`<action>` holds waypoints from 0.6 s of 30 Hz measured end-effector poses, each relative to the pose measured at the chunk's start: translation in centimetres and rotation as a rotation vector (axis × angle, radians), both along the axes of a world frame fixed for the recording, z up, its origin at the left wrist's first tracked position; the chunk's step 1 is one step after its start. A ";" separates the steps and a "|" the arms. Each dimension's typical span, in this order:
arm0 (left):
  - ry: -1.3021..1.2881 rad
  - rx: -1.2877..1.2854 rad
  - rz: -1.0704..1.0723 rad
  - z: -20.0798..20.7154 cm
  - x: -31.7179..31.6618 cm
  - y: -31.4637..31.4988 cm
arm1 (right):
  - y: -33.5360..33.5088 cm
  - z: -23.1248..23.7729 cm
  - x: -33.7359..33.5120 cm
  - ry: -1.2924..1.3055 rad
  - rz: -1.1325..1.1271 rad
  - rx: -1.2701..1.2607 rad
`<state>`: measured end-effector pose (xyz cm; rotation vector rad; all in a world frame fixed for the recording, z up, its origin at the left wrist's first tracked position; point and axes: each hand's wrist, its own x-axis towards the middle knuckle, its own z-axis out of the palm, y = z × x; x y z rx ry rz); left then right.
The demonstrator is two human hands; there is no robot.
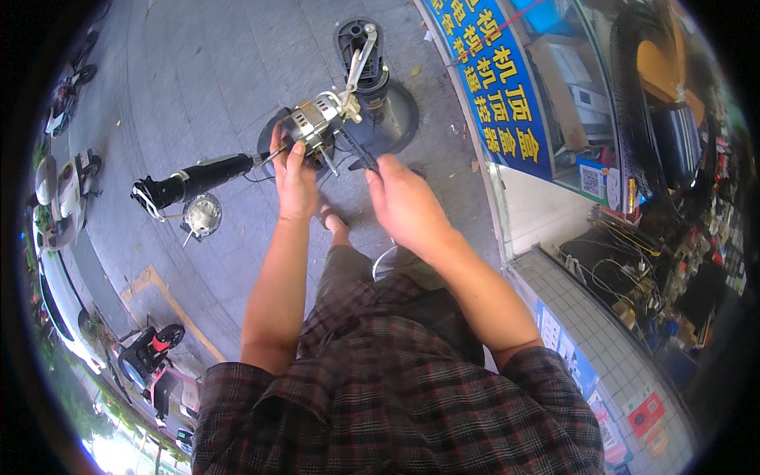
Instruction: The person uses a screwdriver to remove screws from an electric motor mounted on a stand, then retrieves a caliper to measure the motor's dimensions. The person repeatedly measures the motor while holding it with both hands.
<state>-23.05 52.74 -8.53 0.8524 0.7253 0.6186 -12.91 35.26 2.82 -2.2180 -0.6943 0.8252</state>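
My left hand [296, 176] is closed around the lower left side of a metal electric motor [311, 123], thumb and fingers gripping its casing. A thin shaft sticks out from the motor's left end. A pale bracket and lever arm [361, 59] extend from its right side, above a dark stand. My right hand [402, 198] is closed on a slim black tool [359, 152], which slants up toward the motor's right side. The tool's exact kind is hard to make out, and its grip is hidden in my fingers.
On the paving to the left lie a black cylindrical part [202, 179] and a round metal motor-like part [203, 215]. A round dark base [400, 119] stands beyond the motor. At right are a blue sign [499, 87] and a cluttered shop counter; parked scooters [154, 368] line the left.
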 end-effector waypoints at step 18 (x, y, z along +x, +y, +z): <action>0.025 0.078 -0.012 -0.4 -0.2 0.0 | 2.8 -5.7 0.8 0.767 -0.181 0.563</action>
